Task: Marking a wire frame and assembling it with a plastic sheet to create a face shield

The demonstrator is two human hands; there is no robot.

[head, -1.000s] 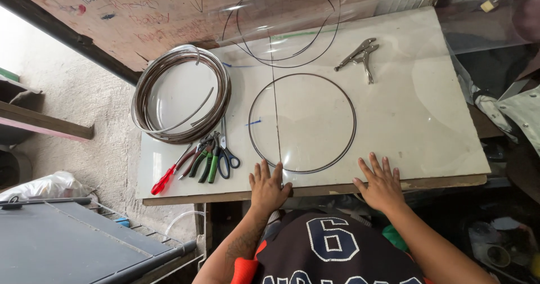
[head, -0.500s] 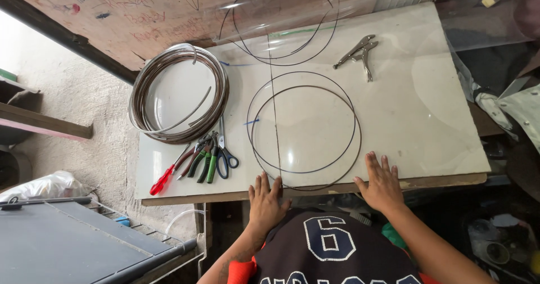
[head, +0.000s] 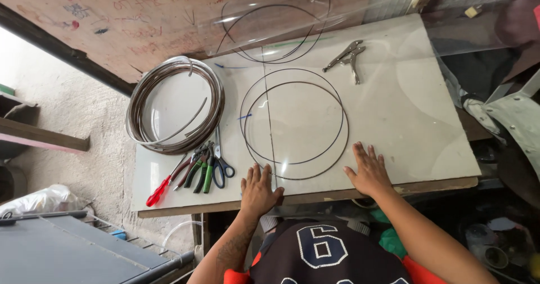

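A white table [head: 427, 121] fills the middle of the view, seen from above. A clear sheet [head: 394, 53] lies over most of the table and curls up at the far edge. On the table's left part sits a thick coil [head: 174, 107] of brown and grey cable. At the table's centre lie two thin dark wire rings [head: 295, 124], one overlapping the other, apparently under the sheet; a third ring [head: 270, 34] sits at the table's far edge beneath the curl. Both hands rest flat on the sheet at the table's near edge with fingers spread: the left hand [head: 259, 189] just beside the rings' near left, the right hand [head: 368, 171] at their near right, fingertips touching or almost touching the outer ring. Near the table's front left, below the coil, lies a cluster of tools [head: 194, 171]: a red-handled screwdriver, green-handled pliers and blue-handled scissors. Grey locking pliers [head: 347, 56] lie toward the table's far right.
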